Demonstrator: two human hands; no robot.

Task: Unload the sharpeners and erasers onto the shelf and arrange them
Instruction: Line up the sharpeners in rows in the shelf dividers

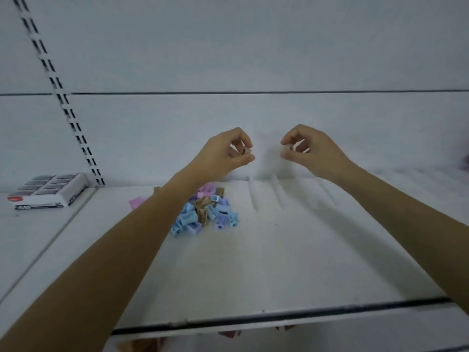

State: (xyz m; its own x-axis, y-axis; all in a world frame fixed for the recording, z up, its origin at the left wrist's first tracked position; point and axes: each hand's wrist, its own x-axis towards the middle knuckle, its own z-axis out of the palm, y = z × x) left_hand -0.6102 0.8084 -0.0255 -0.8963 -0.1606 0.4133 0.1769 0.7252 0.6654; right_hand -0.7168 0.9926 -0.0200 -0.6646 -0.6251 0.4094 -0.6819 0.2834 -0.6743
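Both hands are raised above the back of the shelf point(279, 262), in front of the white back panel point(253, 47), a small gap between them. The left hand point(225, 153) has its fingers curled in and pinches a small brown sharpener point(245, 150) between the thumb and the fingertips, clear of the shelf. The right hand point(312, 151) is also curled, its thumb and forefinger drawn close with the tips pointing towards the left hand. Something small and dark shows between its fingers, but it is too blurred to tell whether the hand holds anything.

Below the left wrist a pile of sharpeners point(208, 212) lies loose on the shelf. They are small plastic wedges jumbled against each other: mostly light blue, with some lilac, a few brown and some pink at the back. The left forearm hides part of the pile. A single pink sharpener point(137, 201) lies apart on the far side of that forearm.

To the far left, on the next shelf section, stands an open box of erasers point(48, 190), white with dark grey rows showing on top. It sits just beside the foot of the slotted upright point(63, 97) that runs up the back panel.
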